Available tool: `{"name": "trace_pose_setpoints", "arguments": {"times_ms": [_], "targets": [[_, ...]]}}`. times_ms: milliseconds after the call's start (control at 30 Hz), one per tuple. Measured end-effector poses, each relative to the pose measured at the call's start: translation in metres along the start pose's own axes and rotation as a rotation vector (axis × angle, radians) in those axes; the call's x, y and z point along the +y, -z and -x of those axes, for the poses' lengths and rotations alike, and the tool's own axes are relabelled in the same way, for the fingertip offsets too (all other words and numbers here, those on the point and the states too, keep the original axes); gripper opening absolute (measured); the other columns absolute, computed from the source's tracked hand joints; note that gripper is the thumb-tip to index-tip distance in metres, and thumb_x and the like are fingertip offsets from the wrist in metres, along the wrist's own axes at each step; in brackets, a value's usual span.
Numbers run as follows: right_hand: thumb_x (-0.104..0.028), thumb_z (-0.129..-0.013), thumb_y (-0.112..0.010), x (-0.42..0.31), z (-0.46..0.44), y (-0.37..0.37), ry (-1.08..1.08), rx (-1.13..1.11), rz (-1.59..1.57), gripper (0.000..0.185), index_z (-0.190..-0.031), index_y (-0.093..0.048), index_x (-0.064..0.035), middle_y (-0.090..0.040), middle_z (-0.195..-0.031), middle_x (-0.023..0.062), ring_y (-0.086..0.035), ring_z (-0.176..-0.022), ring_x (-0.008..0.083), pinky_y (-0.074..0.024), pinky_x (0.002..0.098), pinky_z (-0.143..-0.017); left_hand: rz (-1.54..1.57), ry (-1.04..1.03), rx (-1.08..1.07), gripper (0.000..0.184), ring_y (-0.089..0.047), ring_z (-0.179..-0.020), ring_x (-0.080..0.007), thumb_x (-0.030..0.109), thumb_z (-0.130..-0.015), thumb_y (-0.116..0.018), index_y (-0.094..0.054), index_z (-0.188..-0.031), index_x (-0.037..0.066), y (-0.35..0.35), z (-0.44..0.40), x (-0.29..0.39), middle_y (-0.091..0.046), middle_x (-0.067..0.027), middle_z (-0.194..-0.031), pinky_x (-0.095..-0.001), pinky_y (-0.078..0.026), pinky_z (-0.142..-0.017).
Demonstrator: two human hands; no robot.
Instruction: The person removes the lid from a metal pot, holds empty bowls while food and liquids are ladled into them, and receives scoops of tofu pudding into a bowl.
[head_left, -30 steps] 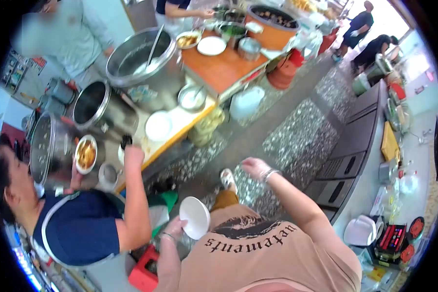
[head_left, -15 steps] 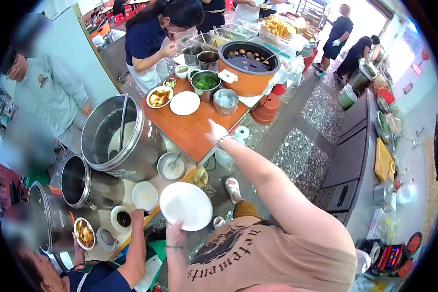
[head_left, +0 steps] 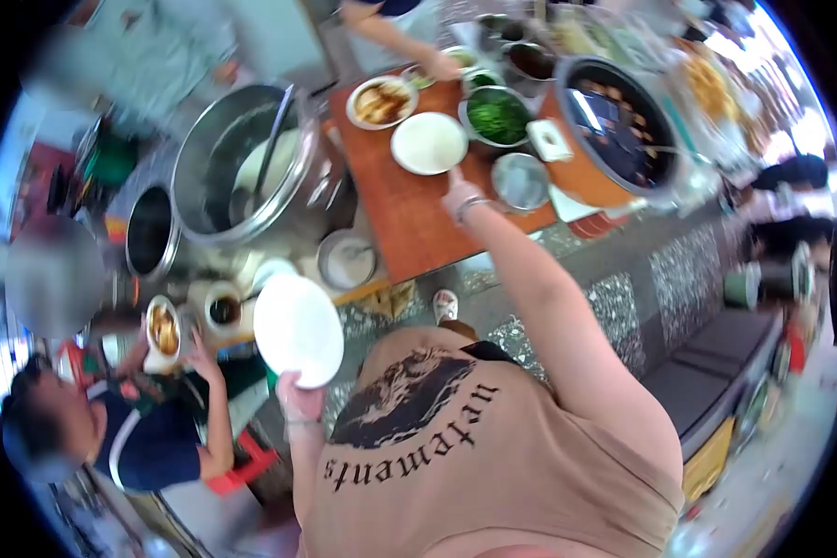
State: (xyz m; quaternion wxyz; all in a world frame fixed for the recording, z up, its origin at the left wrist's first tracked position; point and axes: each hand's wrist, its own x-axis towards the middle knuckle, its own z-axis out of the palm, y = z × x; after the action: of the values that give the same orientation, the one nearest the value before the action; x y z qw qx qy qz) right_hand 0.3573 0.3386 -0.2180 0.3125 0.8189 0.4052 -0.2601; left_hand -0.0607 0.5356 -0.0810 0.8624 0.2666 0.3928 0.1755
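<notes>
My left hand (head_left: 301,397) grips the lower edge of a blank white plate (head_left: 298,330), held tilted in front of my body. My gloved right hand (head_left: 465,197) is at the near rim of another white plate (head_left: 428,141) on the orange-brown table (head_left: 405,219). One digit lies over that rim; the other fingers are mostly hidden. Beside this plate stand a bowl of brown-sauced food (head_left: 381,101), a metal pot of chopped greens (head_left: 498,115) and a metal bowl (head_left: 521,181).
A large steel pot (head_left: 293,209) with a ladle stands left of the table. An orange cooker (head_left: 577,158) with dark broth sits right. A co-worker (head_left: 144,437) at lower left holds a food bowl (head_left: 164,329). Another person's arm (head_left: 400,37) reaches over the table's far side.
My view has turned and come closer to the table. My right hand has reached the rim of the plate on the table. My left hand still holds its plate, now tilted more steeply.
</notes>
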Motion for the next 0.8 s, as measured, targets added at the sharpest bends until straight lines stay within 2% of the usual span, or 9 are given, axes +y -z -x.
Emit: {"name": "trace_pose_setpoints", "arguments": {"times_ms": [33,100,167,233,267,500,700,767,800], "targets": [[-0.021,-0.080,-0.060,0.005,-0.006,0.000,0.004,-0.023,-0.023,0.061,-0.137,-0.038,-0.0135,-0.059,-0.112,0.0222,-0.064,-0.089,0.0311,-0.0546,0.0350,-0.072,0.052,-0.006,0.019,0.073,-0.045,-0.119,-0.0367,0.012,-0.064,-0.052,-0.034,-0.133,-0.001,-0.007,0.000,-0.003,-0.046,-0.0182,-0.128,-0.0491,-0.038,-0.100],[-0.019,-0.086,-0.053,0.015,0.038,0.039,-0.407,0.133,-1.312,0.054,-0.136,-0.036,-0.0075,-0.062,-0.102,0.0206,-0.066,-0.073,0.0297,-0.0540,0.0451,-0.074,0.096,-0.034,0.076,0.073,-0.046,-0.118,-0.0373,0.012,-0.064,-0.053,-0.034,-0.134,0.001,-0.010,-0.001,-0.007,-0.047,-0.0182,-0.127,-0.0499,-0.039,-0.100],[-0.025,-0.086,-0.053,0.015,0.038,0.034,-0.305,0.317,-1.260,0.054,-0.135,-0.035,-0.0113,-0.062,-0.101,0.0210,-0.065,-0.067,0.0314,-0.0546,0.0400,-0.056,0.129,-0.027,0.175,0.072,-0.046,-0.119,-0.0362,0.011,-0.064,-0.051,-0.034,-0.134,0.000,-0.014,0.004,-0.005,-0.048,-0.0188,-0.128,-0.0495,-0.038,-0.102],[-0.026,-0.086,-0.054,0.007,0.047,0.030,-0.156,0.308,-1.264,0.049,-0.130,-0.041,-0.0109,-0.063,-0.098,0.0199,-0.065,-0.075,0.0318,-0.0540,0.0391,-0.066,0.158,-0.016,0.239,0.073,-0.047,-0.119,-0.0370,0.011,-0.065,-0.051,-0.032,-0.134,0.000,-0.003,0.011,-0.009,-0.047,-0.0200,-0.128,-0.0497,-0.039,-0.101],[-0.027,-0.085,-0.055,-0.005,0.016,-0.012,-0.044,0.462,-1.145,0.040,-0.121,-0.050,-0.0094,-0.063,-0.099,0.0195,-0.063,-0.087,0.0323,-0.0511,0.0398,-0.076,0.175,-0.022,0.287,0.073,-0.047,-0.119,-0.0370,0.011,-0.065,-0.051,-0.032,-0.134,0.000,-0.002,0.017,-0.009,-0.047,-0.0200,-0.128,-0.0497,-0.039,-0.101],[-0.026,-0.085,-0.052,-0.129,0.032,0.004,0.216,0.316,-1.076,0.029,-0.106,-0.059,-0.0068,-0.062,-0.101,0.0198,-0.059,-0.096,0.0344,-0.0480,0.0412,-0.082,0.199,0.002,0.299,0.071,-0.045,-0.121,-0.0351,0.012,-0.066,-0.051,-0.032,-0.134,-0.001,0.029,0.012,0.008,-0.044,-0.0185,-0.131,-0.0480,-0.036,-0.103],[-0.023,-0.086,-0.051,-0.188,-0.016,0.090,0.048,0.440,-0.750,0.025,-0.106,-0.056,-0.0091,-0.063,-0.095,0.0198,-0.060,-0.090,0.0339,-0.0487,0.0416,-0.077,0.123,0.146,0.254,0.057,-0.049,-0.116,-0.0326,0.005,-0.072,-0.047,-0.038,-0.126,-0.009,0.044,-0.016,0.045,-0.049,-0.0198,-0.124,-0.0433,-0.040,-0.100],[-0.019,-0.087,-0.052,-0.168,-0.017,0.112,-0.243,0.682,-1.359,0.025,-0.108,-0.053,-0.0077,-0.064,-0.089,0.0178,-0.062,-0.083,0.0339,-0.0481,0.0427,-0.073,0.128,0.118,0.188,0.053,-0.049,-0.116,-0.0340,0.004,-0.074,-0.045,-0.040,-0.126,-0.007,0.059,-0.026,0.047,-0.049,-0.0188,-0.124,-0.0417,-0.039,-0.100],[-0.017,-0.086,-0.053,-0.145,-0.001,0.126,-0.346,0.779,-1.531,0.031,-0.115,-0.048,-0.0065,-0.065,-0.083,0.0162,-0.062,-0.078,0.0347,-0.0477,0.0432,-0.071,-0.717,-0.092,0.007,0.058,-0.046,-0.118,-0.0332,0.008,-0.076,-0.050,-0.037,-0.131,-0.004,0.141,-0.039,0.024,-0.047,-0.0193,-0.127,-0.0411,-0.037,-0.101]]}}
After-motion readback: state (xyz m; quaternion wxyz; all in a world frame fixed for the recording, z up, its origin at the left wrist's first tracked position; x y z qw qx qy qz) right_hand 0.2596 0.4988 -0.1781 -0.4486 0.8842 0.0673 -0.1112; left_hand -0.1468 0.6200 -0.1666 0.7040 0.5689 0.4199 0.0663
